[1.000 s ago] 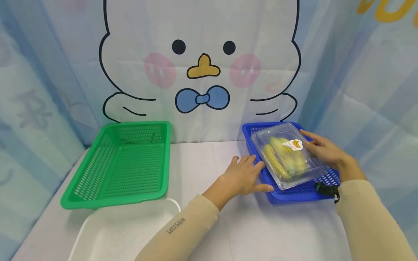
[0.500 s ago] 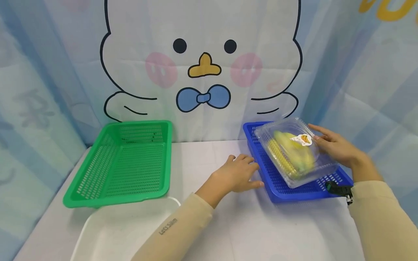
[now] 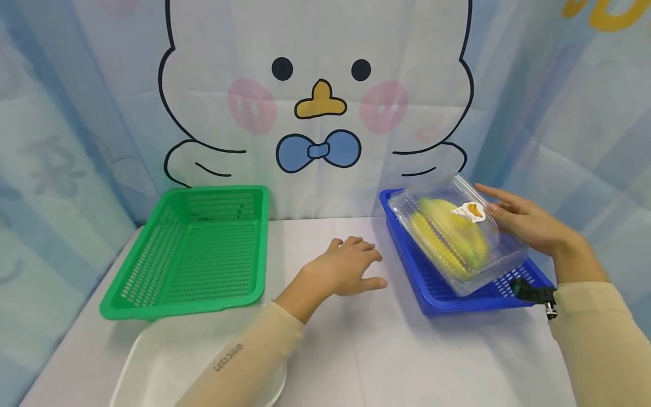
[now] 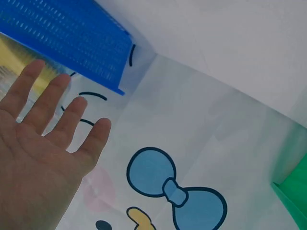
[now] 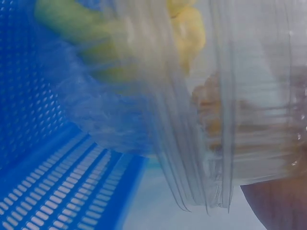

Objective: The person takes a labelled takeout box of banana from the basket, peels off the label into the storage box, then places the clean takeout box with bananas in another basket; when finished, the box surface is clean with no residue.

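Note:
A clear plastic clamshell box (image 3: 500, 249) is held tilted over the blue basket (image 3: 413, 277) at the right of the head view. Inside it are a corn cob (image 3: 432, 246) and yellow-green bananas (image 3: 458, 229), and a banana sticker marks the lid. My right hand (image 3: 529, 223) grips the box's right edge, thumb on top. The right wrist view shows the box's blurred ridged wall (image 5: 187, 143) close up. To the left of the blue basket, my left hand (image 3: 341, 268) hovers above the table, fingers spread and holding nothing; its palm side faces the left wrist camera.
A green basket (image 3: 218, 265) stands at the table's left. In front of it is a white tub (image 3: 163, 345), partly under my left forearm. A printed curtain (image 3: 320, 186) hangs behind the table. White tabletop (image 3: 325, 226) lies between the two baskets.
The box has risen from the blue basket and tilted, with my right hand on its edge. My left hand has drawn back to the left, away from the box and the basket.

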`<act>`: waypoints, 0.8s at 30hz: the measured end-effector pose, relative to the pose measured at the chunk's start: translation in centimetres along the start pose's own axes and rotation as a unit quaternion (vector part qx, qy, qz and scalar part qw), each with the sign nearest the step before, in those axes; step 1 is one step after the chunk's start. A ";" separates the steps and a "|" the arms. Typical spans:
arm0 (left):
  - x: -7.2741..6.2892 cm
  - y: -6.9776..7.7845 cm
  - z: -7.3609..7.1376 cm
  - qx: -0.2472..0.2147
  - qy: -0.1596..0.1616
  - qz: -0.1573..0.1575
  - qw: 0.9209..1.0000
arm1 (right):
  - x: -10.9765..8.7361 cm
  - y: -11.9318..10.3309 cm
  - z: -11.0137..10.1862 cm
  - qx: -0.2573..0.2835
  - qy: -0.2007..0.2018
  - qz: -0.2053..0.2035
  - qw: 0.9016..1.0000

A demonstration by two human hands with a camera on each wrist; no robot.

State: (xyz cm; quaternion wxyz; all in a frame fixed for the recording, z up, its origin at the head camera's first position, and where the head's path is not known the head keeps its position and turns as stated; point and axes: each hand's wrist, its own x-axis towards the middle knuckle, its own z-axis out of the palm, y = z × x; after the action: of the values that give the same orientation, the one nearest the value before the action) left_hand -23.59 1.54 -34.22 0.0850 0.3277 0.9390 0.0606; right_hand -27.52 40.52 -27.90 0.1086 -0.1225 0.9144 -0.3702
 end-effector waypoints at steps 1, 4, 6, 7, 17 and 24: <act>-0.3 -0.2 -0.1 -0.001 -0.001 -0.001 1.000 | 0.0 -0.4 0.0 0.000 0.001 -0.005 1.000; -0.9 -0.7 -0.4 0.002 -0.006 -0.002 1.000 | 0.0 -1.4 0.3 -0.011 0.004 -0.015 1.000; -1.3 -1.1 -0.5 0.006 -0.010 -0.007 1.000 | 0.1 -2.0 0.5 -0.013 0.004 -0.020 1.000; -1.6 -1.3 -0.6 0.006 -0.013 -0.011 1.000 | 0.1 -2.3 0.6 -0.019 0.004 -0.023 1.000; -4.4 -3.7 -1.8 0.016 -0.037 -0.064 0.997 | 0.7 -4.8 1.5 -0.028 -0.011 -0.053 0.998; -6.4 -4.8 -2.7 0.009 -0.033 -0.079 0.996 | 1.1 -6.3 2.7 -0.025 -0.024 -0.073 0.997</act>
State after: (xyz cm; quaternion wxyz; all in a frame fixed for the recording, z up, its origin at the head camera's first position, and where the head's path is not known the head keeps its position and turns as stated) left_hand -22.08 -6.34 -31.67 0.1178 0.2553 0.9590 0.0348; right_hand -26.90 34.03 -25.44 0.1003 -0.2003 0.9093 -0.3506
